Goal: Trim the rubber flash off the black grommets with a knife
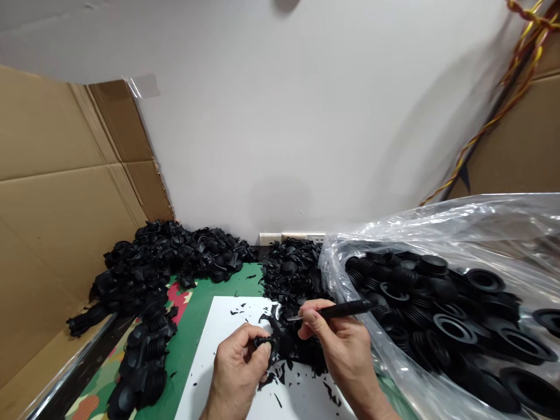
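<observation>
My left hand (240, 368) is closed around a small black rubber part (266, 345), pinched between thumb and fingers; much of the part is hidden. In my right hand (339, 344) is a black-handled craft knife (347, 308), its thin blade pointing left toward the part but apart from it. Both hands are over a white sheet (199, 356) strewn with black rubber trimmings (280, 373). Just behind them rises a heap of black scraps (291, 271).
On the right, a clear plastic bag (345, 280) holds several black ribbed rubber parts (455, 329). Another pile of black rubber pieces (149, 262) lies at the left, by a cardboard wall (56, 175). A power strip (291, 238) sits against the back wall.
</observation>
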Demonstrator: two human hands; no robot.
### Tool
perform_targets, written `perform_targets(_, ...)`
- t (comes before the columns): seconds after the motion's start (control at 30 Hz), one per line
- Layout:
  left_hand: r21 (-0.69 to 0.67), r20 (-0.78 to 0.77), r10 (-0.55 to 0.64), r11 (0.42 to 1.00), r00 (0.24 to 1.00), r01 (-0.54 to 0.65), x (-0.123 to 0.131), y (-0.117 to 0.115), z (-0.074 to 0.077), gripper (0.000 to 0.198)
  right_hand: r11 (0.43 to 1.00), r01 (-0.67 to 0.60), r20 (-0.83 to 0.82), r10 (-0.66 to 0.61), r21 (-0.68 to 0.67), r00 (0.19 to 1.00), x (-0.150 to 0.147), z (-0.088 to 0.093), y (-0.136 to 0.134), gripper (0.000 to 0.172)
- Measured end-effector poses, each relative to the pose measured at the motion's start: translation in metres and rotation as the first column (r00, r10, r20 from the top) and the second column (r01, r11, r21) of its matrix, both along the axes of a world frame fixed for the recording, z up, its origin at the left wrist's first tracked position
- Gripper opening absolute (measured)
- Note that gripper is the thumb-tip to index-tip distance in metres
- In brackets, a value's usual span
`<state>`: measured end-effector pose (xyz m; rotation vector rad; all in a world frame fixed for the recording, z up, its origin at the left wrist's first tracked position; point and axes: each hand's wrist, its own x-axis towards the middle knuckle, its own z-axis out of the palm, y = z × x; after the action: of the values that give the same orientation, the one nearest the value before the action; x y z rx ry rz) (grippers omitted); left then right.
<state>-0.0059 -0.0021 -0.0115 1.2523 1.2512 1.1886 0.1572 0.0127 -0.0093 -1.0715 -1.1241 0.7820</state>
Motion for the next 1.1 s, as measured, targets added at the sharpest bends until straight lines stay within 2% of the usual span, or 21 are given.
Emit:
perform_targets(0.17,0.061,-0.055,-0.019,0.998,0.998,0.022,-0.001,0.002,-0.001,0.007,0.966,-0.253,-0.116,0.246,-0.048,0.962,-0.006,-0.002,-0.006,0.023)
perform_targets(0.23,0.072,-0.065,-0.032,0.997,0.997,0.037,-0.001,0.002,-0.001,0.007,0.949,-0.311,-0.147,0.302,-0.044,0.942,-0.009,-0.001,-0.008,0.022)
perform_targets(0.37,0.094,-0.078,-0.047,0.994,0.996,0.054,-0.002,0.001,-0.003,0.008,0.947,-0.32,-0.18,0.311,-0.024,0.933,-0.014,0.001,-0.01,0.022)
perform_targets(0.5,0.146,-0.157,-0.048,0.987,0.986,0.071,-0.003,0.001,-0.006,0.009,0.949,-0.314,-0.19,0.305,-0.016,0.933,-0.015,0.003,-0.01,0.022)
perform_targets(0.8,0.209,-0.312,-0.04,0.972,0.949,0.109,-0.003,0.002,-0.005,0.013,0.948,-0.319,-0.113,0.317,0.003,0.942,-0.015,0.0,-0.009,0.019)
perform_targets(0.87,0.217,-0.333,-0.038,0.969,0.942,0.116,-0.003,0.002,-0.005,0.013,0.953,-0.3,-0.057,0.302,0.048,0.951,-0.017,-0.002,-0.01,0.016)
perform_targets(0.93,0.218,-0.35,-0.043,0.968,0.936,0.127,-0.003,0.001,-0.004,0.012,0.954,-0.263,0.075,0.255,0.143,0.964,-0.018,-0.004,-0.011,0.013)
perform_targets(1.03,0.255,-0.352,-0.046,0.956,0.935,0.143,-0.001,-0.001,-0.004,0.011,0.924,-0.178,0.288,0.079,0.338,0.954,-0.015,-0.007,-0.009,0.013)
perform_targets(1.1,0.264,-0.315,-0.042,0.956,0.948,0.13,0.0,-0.002,-0.004,0.01,0.923,-0.076,0.308,-0.048,0.376,0.95,-0.009,-0.008,-0.005,0.012)
